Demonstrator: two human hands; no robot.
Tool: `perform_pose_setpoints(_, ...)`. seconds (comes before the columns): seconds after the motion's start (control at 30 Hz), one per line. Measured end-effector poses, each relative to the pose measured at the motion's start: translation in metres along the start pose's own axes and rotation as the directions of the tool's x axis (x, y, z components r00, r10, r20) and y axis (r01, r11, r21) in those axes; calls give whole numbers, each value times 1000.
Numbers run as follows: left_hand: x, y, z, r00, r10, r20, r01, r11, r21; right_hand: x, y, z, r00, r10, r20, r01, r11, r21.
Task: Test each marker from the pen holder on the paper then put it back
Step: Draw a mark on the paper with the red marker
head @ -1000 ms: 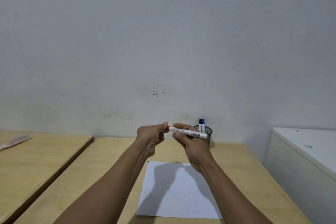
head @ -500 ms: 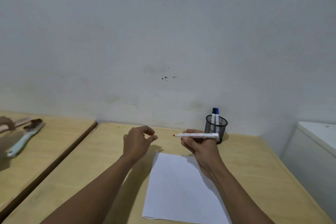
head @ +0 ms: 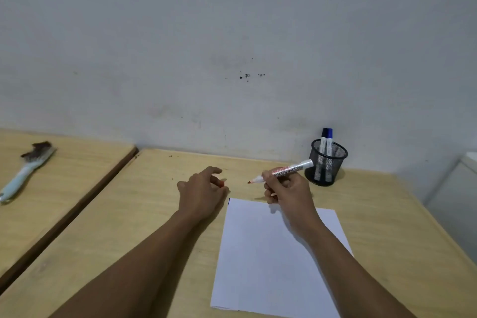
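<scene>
My right hand [head: 289, 188] grips an uncapped white marker with a red tip [head: 289, 171], tip pointing left, just beyond the far edge of the white paper [head: 268, 261]. My left hand [head: 201, 191] rests low on the wooden table left of the paper, fingers curled around the marker's red cap [head: 221, 183], which is only partly seen. A black mesh pen holder [head: 327, 162] stands at the back right near the wall with a black-capped marker [head: 323, 137] and a blue-capped marker [head: 329, 138] upright in it.
The wooden table [head: 144, 214] meets a grey wall at the back. A second table on the left carries a light-blue-handled brush [head: 25, 170]. A white cabinet [head: 454, 196] stands off the right edge.
The cap came off the red marker and went with my left hand. Both hands moved apart and lowered toward the table; the view tilted down, showing more of the paper and the brush.
</scene>
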State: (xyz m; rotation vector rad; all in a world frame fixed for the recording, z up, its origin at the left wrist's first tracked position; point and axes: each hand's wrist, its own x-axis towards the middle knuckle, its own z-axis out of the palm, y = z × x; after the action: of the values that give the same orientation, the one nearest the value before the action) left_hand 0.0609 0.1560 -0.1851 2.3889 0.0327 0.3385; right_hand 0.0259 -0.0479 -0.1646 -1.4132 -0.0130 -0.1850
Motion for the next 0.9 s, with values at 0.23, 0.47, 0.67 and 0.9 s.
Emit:
perform_pose_setpoints(0.23,-37,-6,-13,1000,30,0,-30,999,-19,12,12,30,988,73,133,-44,977,-209)
perform_pose_setpoints(0.47,-41,-17,-18,957,190,220,-228,960,162,14,35,41,997,63,42,-45,938,-344)
perform_pose_setpoints(0.67,-40,-20,-18,952,207,227,-247,954,169,13,39,39,998,-3,57,30,880,-473)
perform_pose_setpoints(0.9,-38,-20,-18,955,202,219,-239,958,159,13,37,41,996,-31,89,74,845,-530)
